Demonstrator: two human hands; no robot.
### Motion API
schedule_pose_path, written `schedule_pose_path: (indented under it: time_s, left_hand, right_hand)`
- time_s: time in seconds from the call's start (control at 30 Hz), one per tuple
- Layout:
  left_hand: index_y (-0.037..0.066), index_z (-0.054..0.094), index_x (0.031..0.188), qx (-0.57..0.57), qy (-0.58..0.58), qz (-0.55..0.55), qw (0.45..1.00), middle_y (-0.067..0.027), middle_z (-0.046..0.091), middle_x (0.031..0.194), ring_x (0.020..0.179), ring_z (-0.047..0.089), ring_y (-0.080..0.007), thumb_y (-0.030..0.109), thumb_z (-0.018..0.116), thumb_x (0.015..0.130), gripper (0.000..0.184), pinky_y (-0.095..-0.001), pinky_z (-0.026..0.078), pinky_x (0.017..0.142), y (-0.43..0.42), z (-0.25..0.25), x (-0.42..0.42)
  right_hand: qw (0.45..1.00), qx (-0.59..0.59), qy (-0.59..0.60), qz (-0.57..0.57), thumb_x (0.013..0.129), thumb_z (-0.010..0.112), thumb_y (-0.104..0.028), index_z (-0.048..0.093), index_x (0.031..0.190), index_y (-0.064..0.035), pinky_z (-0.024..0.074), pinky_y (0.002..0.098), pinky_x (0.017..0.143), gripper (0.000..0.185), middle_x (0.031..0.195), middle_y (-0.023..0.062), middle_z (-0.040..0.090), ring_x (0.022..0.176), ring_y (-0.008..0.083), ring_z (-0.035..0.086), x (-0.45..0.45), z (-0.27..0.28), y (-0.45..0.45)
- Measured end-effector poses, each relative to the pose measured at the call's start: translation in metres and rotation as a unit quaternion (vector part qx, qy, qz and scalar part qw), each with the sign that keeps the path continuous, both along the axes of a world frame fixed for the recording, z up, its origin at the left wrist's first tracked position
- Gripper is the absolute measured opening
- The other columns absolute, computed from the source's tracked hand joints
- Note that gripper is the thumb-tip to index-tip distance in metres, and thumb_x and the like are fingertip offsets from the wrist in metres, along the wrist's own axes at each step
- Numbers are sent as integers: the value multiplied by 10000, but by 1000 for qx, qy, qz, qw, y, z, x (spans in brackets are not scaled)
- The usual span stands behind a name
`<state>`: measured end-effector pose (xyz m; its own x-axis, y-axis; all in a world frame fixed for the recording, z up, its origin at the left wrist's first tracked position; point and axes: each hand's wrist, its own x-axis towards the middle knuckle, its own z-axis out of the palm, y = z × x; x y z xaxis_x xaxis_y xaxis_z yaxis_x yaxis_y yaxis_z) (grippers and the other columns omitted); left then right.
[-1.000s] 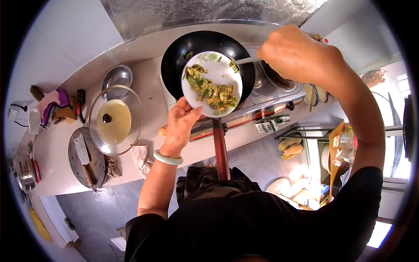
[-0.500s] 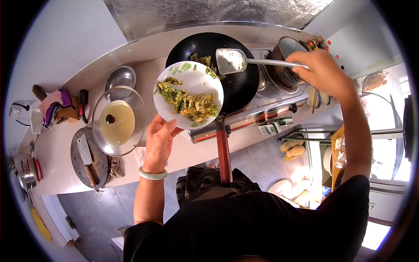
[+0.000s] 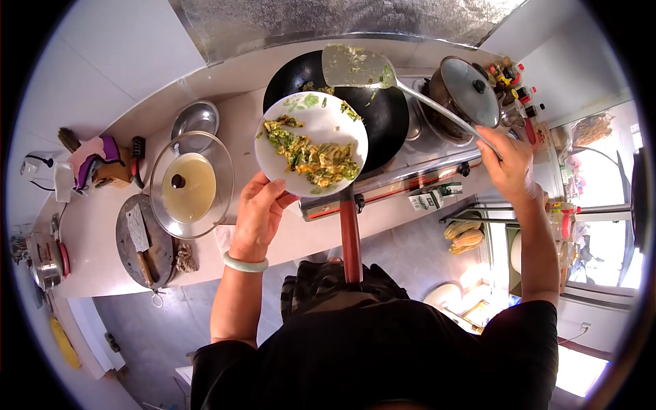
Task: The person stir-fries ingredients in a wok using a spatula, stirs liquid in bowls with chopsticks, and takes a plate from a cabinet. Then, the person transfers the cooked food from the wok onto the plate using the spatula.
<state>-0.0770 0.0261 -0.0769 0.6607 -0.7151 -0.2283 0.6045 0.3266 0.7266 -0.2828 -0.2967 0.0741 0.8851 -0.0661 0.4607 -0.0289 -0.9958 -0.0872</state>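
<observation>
My left hand [image 3: 255,217] pinches the lower left rim of a white plate [image 3: 273,160] with a green leaf pattern. Yellow and green cooked food [image 3: 318,160] lies on the plate. The plate is held over the near left part of a black wok [image 3: 386,123] with a red-brown handle [image 3: 350,242]. In my right hand [image 3: 507,162] is the long handle of a metal spatula [image 3: 359,66], its blade above the wok's far side with bits of food stuck to it. More food shows in the wok behind the plate, partly hidden.
A lidded pot [image 3: 467,92] stands on the stove right of the wok, with bottles beyond. To the left are a glass lid [image 3: 222,184], a metal bowl [image 3: 195,117], and a cleaver [image 3: 136,229] on a round board [image 3: 160,253]. Squash [image 3: 465,236] lies below the counter.
The spatula blade has come up out of the wok, while my right hand has dropped lower and nearer my body. The plate first moved left off the wok, then slightly right again.
</observation>
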Motion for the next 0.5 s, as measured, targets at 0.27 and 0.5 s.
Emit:
schedule_pose_path:
  time_s: [0.27,0.5]
  left_hand:
    - [-1,590,1129,-22,17,15,1000,-114,666,1025,901,661,-197,93,566,889,259,-323,560,815,-4,5,-8]
    - [10,552,1210,-12,-6,-5,1000,-107,638,1137,998,636,-191,154,606,885,360,-324,522,873,-3,3,-8]
  right_hand:
    - [1000,-12,10,4,798,661,21,636,1016,13,487,339,561,219,766,134,654,636,275,630,-14,-13,4]
    - [998,-49,-8,27,794,668,15,632,1040,9,458,342,524,250,702,114,619,575,256,589,-23,-25,1]
